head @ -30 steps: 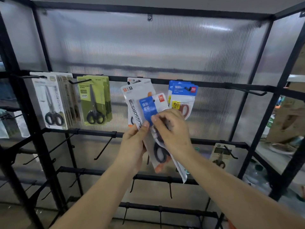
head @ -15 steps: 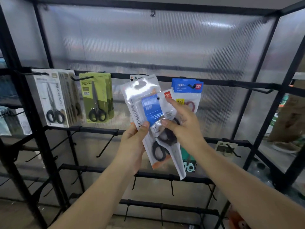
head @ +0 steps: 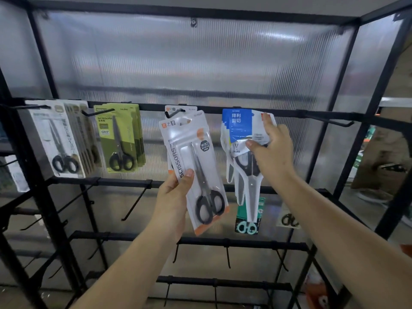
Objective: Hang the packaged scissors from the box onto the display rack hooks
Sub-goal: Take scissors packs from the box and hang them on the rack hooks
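Black metal frame against ribbed translucent panel, dim room behind.

Corrugated translucent back panel [head: 200, 63] filled the view, catching a bright glare patch at upper right; a small metal clip [head: 193, 22] sat at its top edge. Black frame posts [head: 347, 103] and horizontal bars [head: 223, 241] crossed in front of it. A similar translucent side panel [head: 15, 52] stood at left. Right of the frame, blurred cardboard-brown shapes [head: 388, 157] and a pale shelf edge [head: 395, 102] showed. Floor at bottom left [head: 20, 297] looked grey-brown, blurred.
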